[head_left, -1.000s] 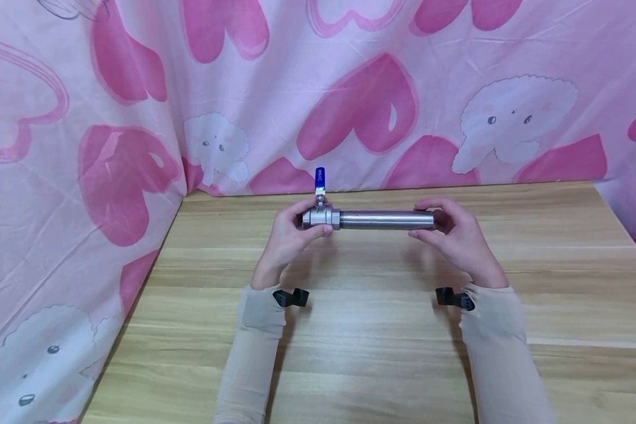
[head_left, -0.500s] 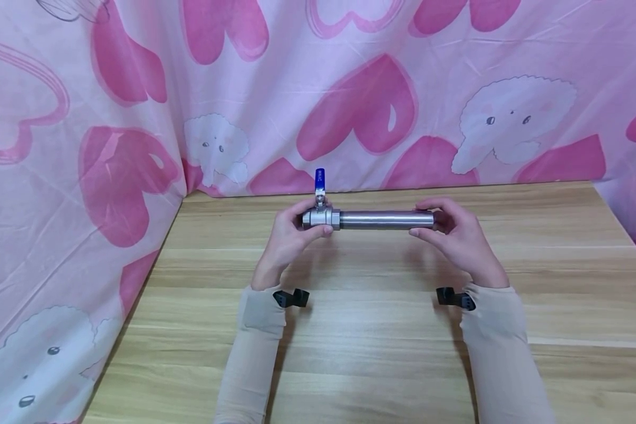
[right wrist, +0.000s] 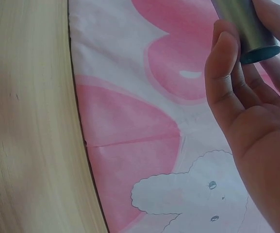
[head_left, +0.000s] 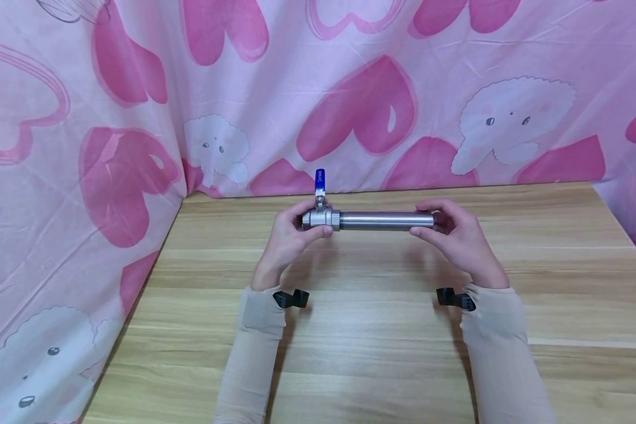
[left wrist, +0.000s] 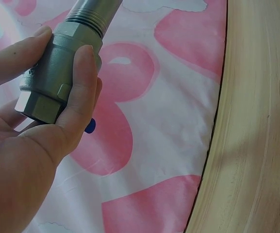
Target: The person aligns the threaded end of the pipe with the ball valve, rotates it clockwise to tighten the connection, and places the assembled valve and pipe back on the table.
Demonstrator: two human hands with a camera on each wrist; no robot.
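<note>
A steel ball valve (head_left: 320, 218) with a blue lever handle (head_left: 320, 178) is joined to a smooth metal pipe (head_left: 384, 220), the two held level above the table. My left hand (head_left: 288, 234) grips the valve body, thumb along its near side. The left wrist view shows the valve's hex end (left wrist: 40, 108) and the pipe's threads (left wrist: 87, 22) at the joint. With thumb and fingers, my right hand (head_left: 458, 235) holds the pipe's right end. Its open hollow end (right wrist: 261, 54) shows in the right wrist view. The lever stands away from me, apart from my fingers.
The wood-grain table (head_left: 371, 353) lies beneath both arms. A pink curtain (head_left: 275, 88) with hearts and white animal prints hangs along the back and left edges. A black camera mount sits at each sleeve cuff, such as the left mount (head_left: 291, 298).
</note>
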